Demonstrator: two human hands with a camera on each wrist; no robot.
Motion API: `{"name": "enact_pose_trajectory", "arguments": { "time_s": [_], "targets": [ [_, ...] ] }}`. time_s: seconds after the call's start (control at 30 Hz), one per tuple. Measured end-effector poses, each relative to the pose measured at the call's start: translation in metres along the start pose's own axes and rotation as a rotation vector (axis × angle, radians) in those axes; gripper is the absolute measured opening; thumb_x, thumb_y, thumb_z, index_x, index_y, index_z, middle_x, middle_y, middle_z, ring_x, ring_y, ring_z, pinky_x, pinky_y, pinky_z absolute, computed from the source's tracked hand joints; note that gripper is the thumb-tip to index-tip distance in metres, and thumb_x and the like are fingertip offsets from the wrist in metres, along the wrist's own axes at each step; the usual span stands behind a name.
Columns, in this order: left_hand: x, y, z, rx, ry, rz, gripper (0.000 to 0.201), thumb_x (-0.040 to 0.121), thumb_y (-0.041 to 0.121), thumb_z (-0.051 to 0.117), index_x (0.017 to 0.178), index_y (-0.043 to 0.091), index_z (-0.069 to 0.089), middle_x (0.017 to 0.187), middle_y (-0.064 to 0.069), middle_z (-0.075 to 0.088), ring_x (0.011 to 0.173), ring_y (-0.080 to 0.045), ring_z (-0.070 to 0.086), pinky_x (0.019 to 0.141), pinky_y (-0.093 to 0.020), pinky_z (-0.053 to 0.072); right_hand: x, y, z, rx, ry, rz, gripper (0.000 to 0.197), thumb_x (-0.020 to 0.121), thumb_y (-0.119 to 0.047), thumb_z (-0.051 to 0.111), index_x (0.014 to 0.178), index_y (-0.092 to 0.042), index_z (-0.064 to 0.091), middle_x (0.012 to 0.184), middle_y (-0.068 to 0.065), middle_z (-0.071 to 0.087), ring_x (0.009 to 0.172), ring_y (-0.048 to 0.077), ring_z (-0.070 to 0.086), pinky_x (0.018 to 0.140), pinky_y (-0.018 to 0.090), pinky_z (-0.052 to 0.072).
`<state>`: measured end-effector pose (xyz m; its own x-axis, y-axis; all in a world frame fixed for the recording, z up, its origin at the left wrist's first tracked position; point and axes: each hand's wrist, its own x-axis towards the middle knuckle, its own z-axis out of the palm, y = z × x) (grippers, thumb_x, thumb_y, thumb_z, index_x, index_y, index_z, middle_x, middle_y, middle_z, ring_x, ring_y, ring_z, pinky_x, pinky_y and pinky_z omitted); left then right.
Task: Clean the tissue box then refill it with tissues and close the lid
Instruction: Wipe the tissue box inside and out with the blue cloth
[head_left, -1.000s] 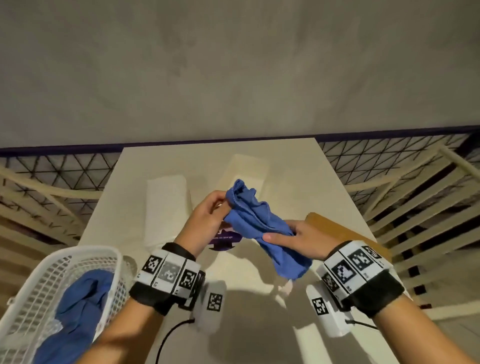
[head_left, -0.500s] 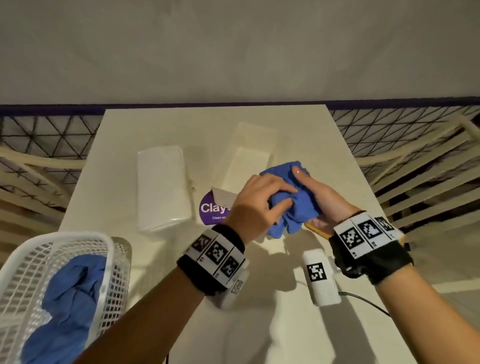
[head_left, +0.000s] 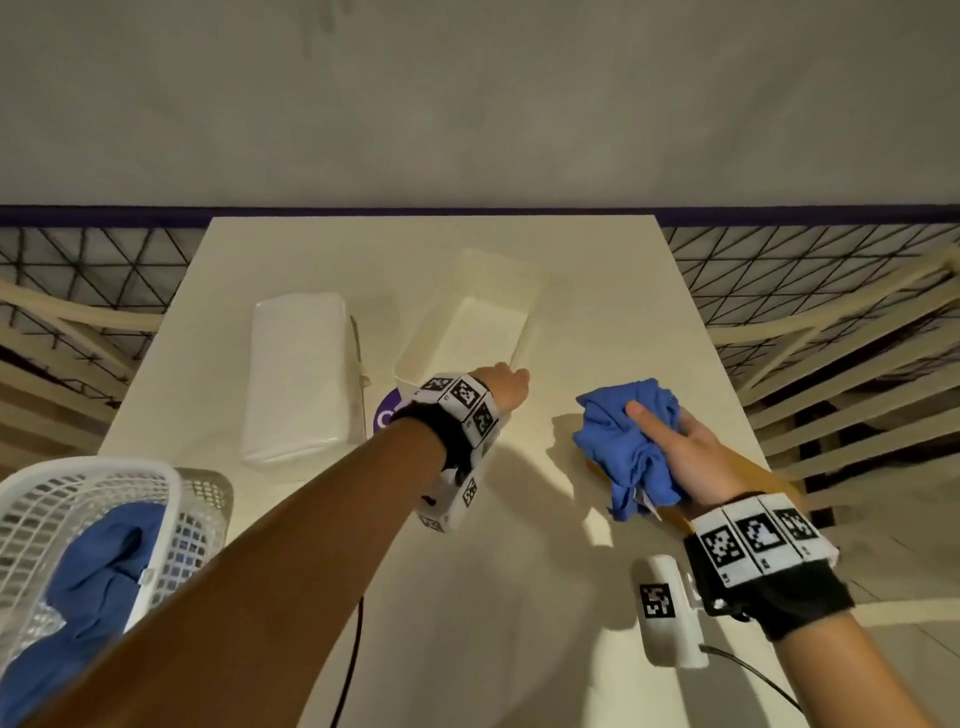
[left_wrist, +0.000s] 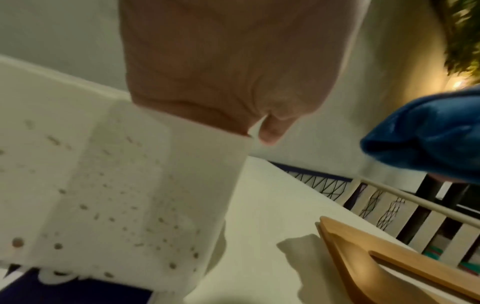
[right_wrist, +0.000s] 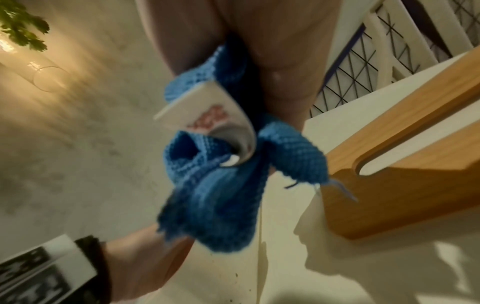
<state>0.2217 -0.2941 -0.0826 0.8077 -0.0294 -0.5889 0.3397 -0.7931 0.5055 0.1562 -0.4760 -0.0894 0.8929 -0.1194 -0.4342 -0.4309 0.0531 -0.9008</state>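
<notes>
At centre frame in the head view we see the open tissue box (head_left: 470, 322), a pale rectangular tub standing on the table (head_left: 597, 291) with its lid off. The left hand (head_left: 501, 387) reaches to the box's near right corner; the left wrist view shows the thumb and curled fingers pinching the box wall at its rim. That view also shows small dark specks on the box (left_wrist: 124, 195).

To the right of centre, the right hand (head_left: 675, 457) grips a bunched blue cloth (head_left: 621, 441), fingers curled round it and the index finger laid across its top. The right wrist view shows a white label (right_wrist: 207, 117) sticking out of the cloth. The wooden lid (head_left: 737, 467) lies on the table beneath this hand, near the right edge, with a long slot (right_wrist: 405, 144) cut in it.

Left of the box lies the white pack of tissues (head_left: 298, 374). A purple round sticker (head_left: 387, 415) shows between pack and box. At lower left, a white basket (head_left: 88, 499) holds another blue cloth (head_left: 88, 587).
</notes>
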Motion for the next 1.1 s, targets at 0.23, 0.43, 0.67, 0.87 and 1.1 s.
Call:
{"name": "enact_pose_trajectory", "arguments": {
  "time_s": [0.23, 0.43, 0.67, 0.87, 1.1],
  "targets": [
    [-0.018, 0.010, -0.003, -0.094, 0.062, -0.015, 0.043, 0.099, 0.008, 0.023, 0.140, -0.006, 0.025, 0.145, -0.023, 0.035, 0.130, -0.035, 0.041, 0.105, -0.037, 0.033, -0.005, 0.002, -0.016, -0.039, 0.029, -0.054, 0.039, 0.087, -0.015, 0.060, 0.121, -0.003, 0.045, 0.101, 0.010, 0.059, 0.083, 0.016, 0.058, 0.073, 0.026, 0.048],
    [-0.056, -0.014, 0.005, -0.778, 0.085, -0.013, 0.074, 0.076, 0.037, 0.051, 0.142, 0.009, 0.033, 0.149, -0.009, 0.036, 0.137, -0.027, 0.034, 0.116, -0.045, 0.025, -0.025, -0.015, 0.003, -0.129, -0.075, -0.337, 0.034, 0.083, -0.006, 0.064, 0.109, -0.019, 0.046, 0.091, -0.010, 0.058, 0.079, 0.004, 0.059, 0.070, 0.017, 0.049],
    [-0.095, -0.011, -0.001, -1.132, 0.104, 0.048, 0.070, 0.086, 0.064, 0.032, 0.136, 0.018, 0.045, 0.137, 0.000, 0.052, 0.127, -0.018, 0.047, 0.115, -0.040, 0.027, -0.061, 0.000, 0.026, -1.041, -0.232, -0.923, 0.056, 0.082, -0.060, 0.040, 0.132, -0.034, 0.043, 0.138, -0.017, 0.040, 0.122, 0.010, 0.028, 0.102, 0.026, 0.024],
    [-0.109, -0.013, 0.001, -1.063, 0.157, 0.102, 0.061, 0.094, 0.055, 0.018, 0.140, 0.018, 0.035, 0.135, 0.008, 0.045, 0.124, -0.007, 0.042, 0.103, -0.021, 0.025, -0.049, -0.015, 0.038, -0.977, -0.410, -1.064, 0.046, 0.076, -0.020, 0.041, 0.117, -0.024, 0.061, 0.122, 0.009, 0.062, 0.111, 0.018, 0.047, 0.095, 0.037, 0.039],
    [-0.111, -0.017, -0.005, -1.129, 0.187, 0.157, 0.061, 0.094, 0.056, 0.015, 0.127, 0.017, 0.047, 0.126, -0.003, 0.057, 0.086, -0.007, 0.063, 0.074, -0.015, 0.048, -0.066, -0.008, 0.060, -1.039, -0.272, -1.261, 0.050, 0.070, -0.015, 0.039, 0.114, -0.022, 0.062, 0.118, 0.003, 0.067, 0.111, 0.021, 0.042, 0.086, 0.033, 0.036]
  ]
}}
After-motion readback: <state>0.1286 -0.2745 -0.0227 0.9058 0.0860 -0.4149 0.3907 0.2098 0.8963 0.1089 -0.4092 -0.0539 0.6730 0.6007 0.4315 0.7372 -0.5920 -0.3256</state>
